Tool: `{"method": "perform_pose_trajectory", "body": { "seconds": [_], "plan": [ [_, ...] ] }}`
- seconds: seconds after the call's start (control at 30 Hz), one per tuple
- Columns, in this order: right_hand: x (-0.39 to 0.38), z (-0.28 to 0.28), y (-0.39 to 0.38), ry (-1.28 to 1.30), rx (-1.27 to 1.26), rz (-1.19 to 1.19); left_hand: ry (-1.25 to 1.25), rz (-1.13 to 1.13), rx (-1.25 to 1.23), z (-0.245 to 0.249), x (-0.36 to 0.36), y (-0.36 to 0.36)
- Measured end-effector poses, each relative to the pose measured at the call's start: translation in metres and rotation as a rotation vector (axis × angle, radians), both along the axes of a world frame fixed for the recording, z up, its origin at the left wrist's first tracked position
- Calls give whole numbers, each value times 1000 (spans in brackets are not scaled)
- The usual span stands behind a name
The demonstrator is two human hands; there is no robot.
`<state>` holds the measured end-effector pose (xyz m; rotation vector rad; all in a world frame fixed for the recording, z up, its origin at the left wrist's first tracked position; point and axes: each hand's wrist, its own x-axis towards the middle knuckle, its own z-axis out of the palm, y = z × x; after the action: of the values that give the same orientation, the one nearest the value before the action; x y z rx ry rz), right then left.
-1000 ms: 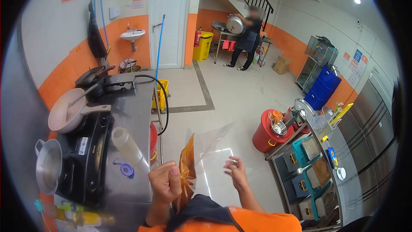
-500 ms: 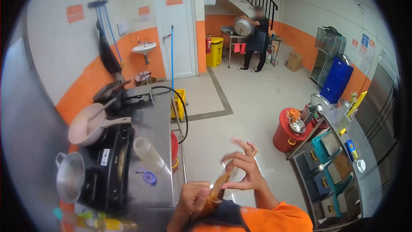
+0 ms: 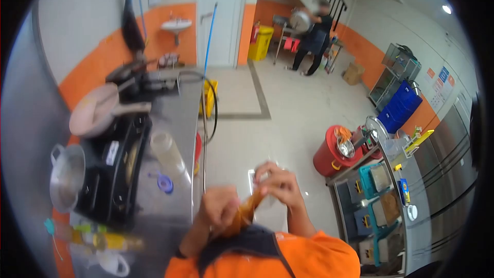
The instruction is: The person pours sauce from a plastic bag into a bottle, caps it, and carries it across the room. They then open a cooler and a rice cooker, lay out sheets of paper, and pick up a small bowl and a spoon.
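Note:
Close to my chest, both hands hold an amber-brown, shiny, bag-like thing [image 3: 247,210]; blur hides its exact kind. My left hand [image 3: 220,207] is closed around its left side in a fist. The fingers of my right hand [image 3: 280,185] pinch its upper right end. To the left of my hands, on the steel counter [image 3: 177,105], a clear plastic container [image 3: 167,149] stands next to a small blue round lid [image 3: 164,184].
A black gas stove [image 3: 110,162] carries a pale pan [image 3: 95,110] and a metal pot [image 3: 69,177]. Red bins [image 3: 329,154] and a steel shelf unit with teal trays [image 3: 373,175] stand right. Far back, a person [image 3: 316,36] handles a large pot [image 3: 300,20].
My right hand has gone from spread fingers to a pinch on the amber-brown thing. My left hand keeps its grip. The view has tilted and shifted.

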<state>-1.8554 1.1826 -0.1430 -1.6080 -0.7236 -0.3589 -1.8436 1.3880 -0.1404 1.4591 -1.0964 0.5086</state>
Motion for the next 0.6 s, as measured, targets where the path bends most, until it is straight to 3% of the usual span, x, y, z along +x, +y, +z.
{"method": "perform_pose_trajectory", "body": {
  "seconds": [0.03, 0.13, 0.2, 0.3, 0.53, 0.6],
  "plan": [
    [7, -1, 6, 31, 142, 50, -37, 20, -47, -2, 11, -1],
    [19, -3, 15, 112, 183, 54, 101, 43, -143, 0, 31, 1],
    [33, 12, 25, 25, 312, -18, 242, 51, -153, 1, 45, 3],
    [42, 28, 36, 64, 383, -41, 280, 60, -271, -3, 74, -2],
    [69, 36, 45, 44, 378, -243, 284, 81, -190, -12, 117, 9],
    [73, 36, 46, 44, 358, -244, 386, -160, -285, -21, 121, 12]
  ]
}}
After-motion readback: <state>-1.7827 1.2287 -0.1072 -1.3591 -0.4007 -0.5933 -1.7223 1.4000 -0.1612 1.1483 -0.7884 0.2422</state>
